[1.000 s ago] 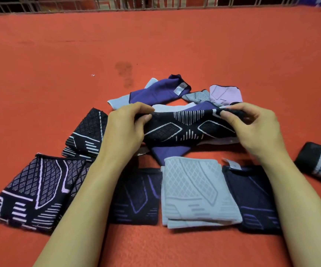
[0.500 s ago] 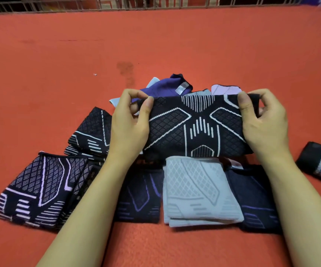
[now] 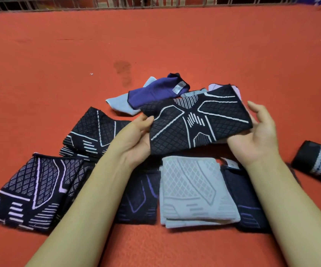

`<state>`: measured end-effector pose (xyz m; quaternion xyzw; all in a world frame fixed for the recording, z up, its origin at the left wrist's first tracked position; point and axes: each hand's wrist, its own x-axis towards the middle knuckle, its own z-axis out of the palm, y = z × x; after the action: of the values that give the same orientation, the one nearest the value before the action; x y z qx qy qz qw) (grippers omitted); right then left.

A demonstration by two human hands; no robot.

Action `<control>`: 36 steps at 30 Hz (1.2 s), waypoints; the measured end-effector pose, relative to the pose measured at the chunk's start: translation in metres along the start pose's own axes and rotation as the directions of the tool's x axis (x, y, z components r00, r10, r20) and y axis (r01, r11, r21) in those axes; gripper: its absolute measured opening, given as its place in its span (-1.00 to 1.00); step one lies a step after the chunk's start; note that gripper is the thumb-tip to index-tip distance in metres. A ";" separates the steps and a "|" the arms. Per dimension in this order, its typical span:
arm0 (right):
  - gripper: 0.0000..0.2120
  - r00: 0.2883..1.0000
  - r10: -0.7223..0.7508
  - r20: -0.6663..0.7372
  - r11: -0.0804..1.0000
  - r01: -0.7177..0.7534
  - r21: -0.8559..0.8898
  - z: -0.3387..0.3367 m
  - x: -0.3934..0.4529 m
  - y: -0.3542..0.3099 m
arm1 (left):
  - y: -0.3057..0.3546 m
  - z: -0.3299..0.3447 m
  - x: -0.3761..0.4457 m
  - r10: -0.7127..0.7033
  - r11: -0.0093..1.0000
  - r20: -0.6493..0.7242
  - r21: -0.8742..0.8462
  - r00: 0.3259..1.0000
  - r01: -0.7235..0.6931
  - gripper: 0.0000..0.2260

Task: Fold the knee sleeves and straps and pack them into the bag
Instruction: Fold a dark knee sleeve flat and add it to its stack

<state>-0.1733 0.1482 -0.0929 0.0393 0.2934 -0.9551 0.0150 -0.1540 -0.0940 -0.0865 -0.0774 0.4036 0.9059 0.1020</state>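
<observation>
Your left hand (image 3: 136, 137) and right hand (image 3: 259, 135) carry a black knee sleeve (image 3: 196, 120) with white line pattern between them, lifted above the red mat (image 3: 155, 45). Your left thumb lies on its top near the left edge while the rest of those fingers go under the fabric, so you pinch that end. Your right palm faces up beneath the sleeve's right end, its fingers (image 3: 259, 114) relaxed and slightly spread, curving up past the edge rather than clamping it. Just beyond your fingertips sits a loose heap with a purple sleeve (image 3: 155, 93) on a pale blue piece (image 3: 119, 103). Below your wrists lies a row of folded sleeves: a grey one (image 3: 194, 189) between your forearms, dark ones either side, and black-and-lilac ones (image 3: 30, 189) outside your left arm. Well right of your right hand lies a black strap (image 3: 317, 160) with grey stripes.
</observation>
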 end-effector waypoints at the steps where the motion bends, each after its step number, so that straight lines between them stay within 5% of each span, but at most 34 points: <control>1: -0.76 1.000 0.004 0.007 0.999 -0.004 -0.036 0.002 0.000 0.003 | 0.000 -0.002 0.003 -0.003 1.000 -0.031 -0.017 1.000 0.003 -0.70; 7: -0.61 0.991 0.135 0.006 0.956 -0.129 -0.263 0.006 0.000 0.028 | -0.005 0.006 0.000 -0.082 0.994 -0.163 -0.086 0.983 0.069 -0.77; 10: -0.60 0.998 0.060 0.005 0.918 -0.053 -0.394 0.009 -0.003 0.035 | -0.008 0.009 -0.004 -0.110 0.994 -0.092 -0.033 0.990 0.107 -0.79; 13: -0.53 0.976 -0.018 0.219 0.878 0.120 -0.464 0.014 -0.011 0.032 | -0.010 0.008 -0.004 -0.144 0.989 -0.063 -0.033 0.987 0.143 -0.72; 14: -0.53 0.943 -0.068 0.326 0.799 0.248 -0.548 0.015 -0.013 0.031 | -0.010 0.008 -0.003 -0.143 0.989 -0.047 -0.038 0.989 0.141 -0.68; 16: -0.56 0.849 -0.097 0.520 0.466 0.500 -0.730 0.014 -0.014 0.036 | -0.010 0.009 -0.004 -0.145 0.988 0.004 -0.045 0.989 0.145 -0.60; 18: -0.53 0.812 -0.022 0.584 0.209 0.575 -0.791 0.013 -0.015 0.044 | -0.010 0.009 -0.005 -0.147 0.987 0.061 -0.052 0.987 0.150 -0.56; 24: -0.12 0.846 0.095 0.525 -0.065 0.532 -0.845 0.008 -0.020 0.040 | -0.009 0.011 -0.008 -0.109 0.988 0.069 -0.099 0.992 0.116 -0.52; 27: -0.15 0.848 0.106 0.519 -0.103 0.528 -0.843 0.006 -0.018 0.039 | -0.007 0.010 -0.005 -0.088 0.987 0.024 -0.133 0.996 0.090 -0.53; 31: -0.42 0.841 0.059 0.538 -0.025 0.540 -0.841 0.008 -0.015 0.039 | -0.008 0.013 -0.007 -0.065 0.989 0.082 -0.129 0.995 0.075 -0.50; 36: -0.37 0.830 0.217 0.514 -0.023 0.531 -0.847 0.005 -0.014 0.034 | -0.005 0.016 -0.009 -0.050 0.995 0.042 -0.086 0.998 0.054 -0.55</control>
<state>-0.1574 0.1177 -0.1066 -0.2740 0.8637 -0.4230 -0.0004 -0.1451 -0.0800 -0.0774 -0.0741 0.3594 0.9211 0.1302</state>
